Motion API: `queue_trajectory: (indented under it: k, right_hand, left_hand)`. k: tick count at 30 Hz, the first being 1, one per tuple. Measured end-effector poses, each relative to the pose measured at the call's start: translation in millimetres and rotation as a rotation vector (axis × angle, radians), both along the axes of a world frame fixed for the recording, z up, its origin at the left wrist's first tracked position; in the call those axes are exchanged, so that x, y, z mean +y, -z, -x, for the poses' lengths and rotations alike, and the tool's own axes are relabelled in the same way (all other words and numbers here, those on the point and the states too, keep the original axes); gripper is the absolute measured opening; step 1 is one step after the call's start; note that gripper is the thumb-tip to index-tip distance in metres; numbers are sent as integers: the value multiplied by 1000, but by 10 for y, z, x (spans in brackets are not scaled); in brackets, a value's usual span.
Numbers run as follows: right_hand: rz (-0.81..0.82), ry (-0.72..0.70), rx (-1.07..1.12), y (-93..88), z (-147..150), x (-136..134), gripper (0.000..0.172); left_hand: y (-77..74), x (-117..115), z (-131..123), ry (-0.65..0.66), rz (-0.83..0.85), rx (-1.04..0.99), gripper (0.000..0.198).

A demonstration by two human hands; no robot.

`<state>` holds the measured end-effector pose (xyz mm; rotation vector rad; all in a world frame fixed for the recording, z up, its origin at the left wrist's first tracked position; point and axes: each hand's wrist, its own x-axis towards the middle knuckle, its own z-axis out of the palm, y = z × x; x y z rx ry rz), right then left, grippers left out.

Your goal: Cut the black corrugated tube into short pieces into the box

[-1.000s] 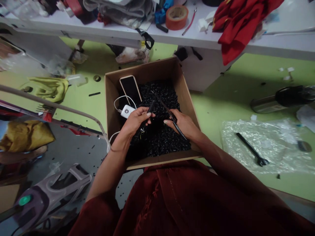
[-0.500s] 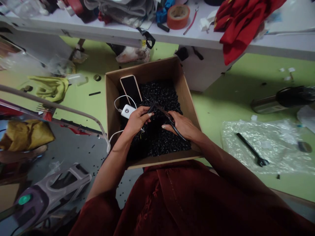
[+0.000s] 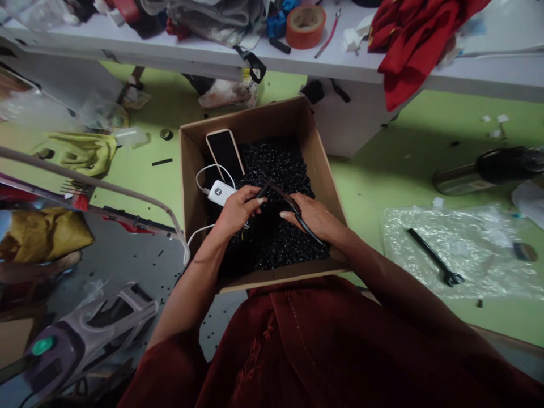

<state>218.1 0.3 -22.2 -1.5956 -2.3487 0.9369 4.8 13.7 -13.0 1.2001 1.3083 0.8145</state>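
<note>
My left hand (image 3: 238,212) and my right hand (image 3: 308,218) are over a cardboard box (image 3: 272,281) filled with small black plastic pieces (image 3: 272,249). My left fingers pinch a short black strip (image 3: 263,190). My right hand grips a long, thin black strip (image 3: 308,229) that crosses in front of the fingers. A smartphone (image 3: 224,154) lies face up in the box, left of the pile. Beside my left hand sits a white power bank (image 3: 220,192) with a white cable (image 3: 212,169).
A black wrench (image 3: 433,258) lies on bubble wrap (image 3: 463,252) on the green floor at right. A white bench (image 3: 170,59) with a red cloth (image 3: 408,39) and orange tape (image 3: 306,27) stands ahead. A metal flask (image 3: 488,173) lies right; a grey appliance (image 3: 85,340) sits lower left.
My hands have drawn closer together above the pile. The long strip now lies flatter, its far end lower than a second ago.
</note>
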Motion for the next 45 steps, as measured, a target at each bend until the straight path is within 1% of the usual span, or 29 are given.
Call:
queue_trajectory:
  k: [7, 10, 15, 19, 29, 35, 39, 42, 45]
  right_hand:
    - [24, 10, -78, -17, -4, 16, 25]
    - [29, 22, -104, -46, -3, 8, 22]
    - [42, 24, -151, -90, 0, -14, 21]
    - [33, 27, -196, -87, 9, -14, 22]
    - [37, 20, -254, -99, 22, -7, 23]
    - [31, 50, -283, -113, 20, -3, 24]
    - [2, 112, -302, -116, 4, 9, 28]
    - [-3, 139, -290, -113, -11, 15, 30]
    - [-24, 122, -245, -111, -19, 13, 30]
  left_hand:
    - [-4, 6, -17, 5, 38, -6, 14]
    - [7, 12, -21, -4, 58, -20, 15]
    - [21, 19, -24, -3, 86, -18, 14]
    - [37, 26, -18, -9, 77, 2, 13]
    - [147, 39, 15, -15, 52, 46, 13]
    - [164, 37, 19, -21, 49, 80, 15]
    - [170, 35, 21, -9, 39, 76, 15]
    - [148, 35, 20, -3, 35, 65, 16]
    - [111, 39, 21, -7, 26, 38, 16]
